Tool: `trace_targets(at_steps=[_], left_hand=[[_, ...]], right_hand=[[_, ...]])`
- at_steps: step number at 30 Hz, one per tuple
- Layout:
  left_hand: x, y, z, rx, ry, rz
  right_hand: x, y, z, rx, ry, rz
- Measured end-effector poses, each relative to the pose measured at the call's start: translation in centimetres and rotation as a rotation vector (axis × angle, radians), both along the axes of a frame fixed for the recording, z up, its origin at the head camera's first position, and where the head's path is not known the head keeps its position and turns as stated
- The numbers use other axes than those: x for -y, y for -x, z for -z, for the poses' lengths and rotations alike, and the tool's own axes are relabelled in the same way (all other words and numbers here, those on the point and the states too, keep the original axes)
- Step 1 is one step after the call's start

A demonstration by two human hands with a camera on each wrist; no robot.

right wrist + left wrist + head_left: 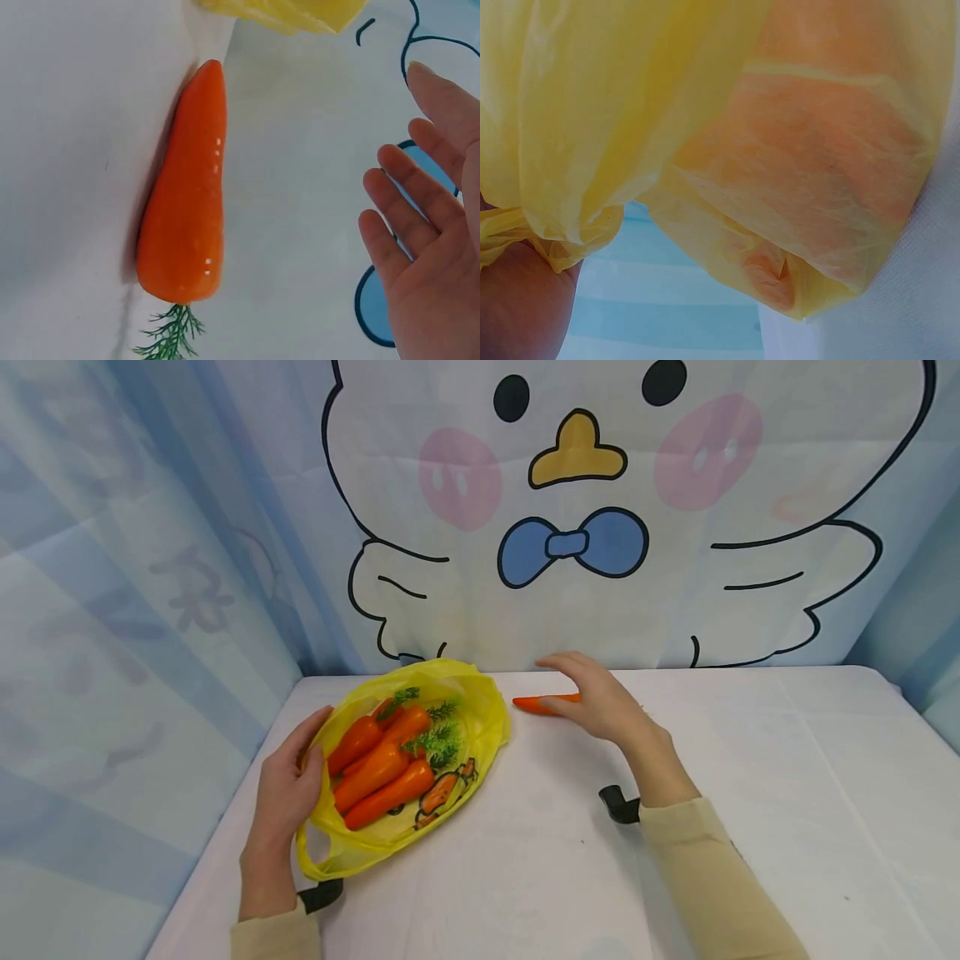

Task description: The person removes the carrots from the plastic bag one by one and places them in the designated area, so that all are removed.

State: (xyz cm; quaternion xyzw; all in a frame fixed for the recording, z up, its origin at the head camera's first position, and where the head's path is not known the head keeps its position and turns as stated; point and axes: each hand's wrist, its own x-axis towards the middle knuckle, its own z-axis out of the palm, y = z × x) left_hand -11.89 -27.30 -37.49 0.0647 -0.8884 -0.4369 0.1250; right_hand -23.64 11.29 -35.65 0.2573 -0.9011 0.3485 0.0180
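Observation:
A yellow plastic bag [491, 727] lies with its mouth wide, and several orange carrots [386, 793] with green tops are inside it. On the left side of the bag, my left hand [288, 785] grips its edge; the left wrist view shows thin yellow plastic [630, 97] bunched at the hand. One more carrot [187, 202] rests on the white table to the right of the bag, its tip toward the bag. My right hand [600, 697] is over this carrot with fingers spread and nothing in them. In the right wrist view its fingers [405, 199] are apart from the carrot.
The white-covered table [787, 793] stretches off to the right. Behind it hangs a cloth backdrop [577, 627] with a cartoon figure, close to the table's far edge. A blue and white curtain [135, 677] borders the left side.

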Motion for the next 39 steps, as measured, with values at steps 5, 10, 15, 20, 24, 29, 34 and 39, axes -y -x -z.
trace_targets(at_steps=[5,10,15,20,24,29,34,39], left_hand=[[0.0,0.0,0.0,0.001,0.000,0.005],[0.0,-0.1,-0.1,-0.006,0.004,0.013],[0.0,0.0,0.0,-0.011,0.009,0.016],[0.1,0.0,0.1,-0.019,0.014,0.017],[0.1,0.0,0.2,-0.021,0.015,0.018],[0.0,0.0,0.1,-0.016,0.006,0.017],[0.0,0.0,0.0,-0.019,0.015,0.016],[0.0,-0.1,0.0,-0.021,0.019,0.019]], right_hand=[[1.2,-0.5,-0.6,-0.041,0.014,-0.026],[2.4,-0.6,-0.7,-0.080,0.027,-0.059],[3.7,-0.8,-0.6,-0.116,0.058,-0.123],[5.1,-1.1,-0.4,-0.109,0.058,-0.157],[6.3,-1.4,-0.3,-0.100,0.042,-0.176],[7.6,-1.7,-0.1,-0.096,0.046,-0.227],[9.1,-1.8,0.2,-0.099,0.040,-0.280],[10.4,-1.9,0.5,-0.081,0.047,-0.302]])
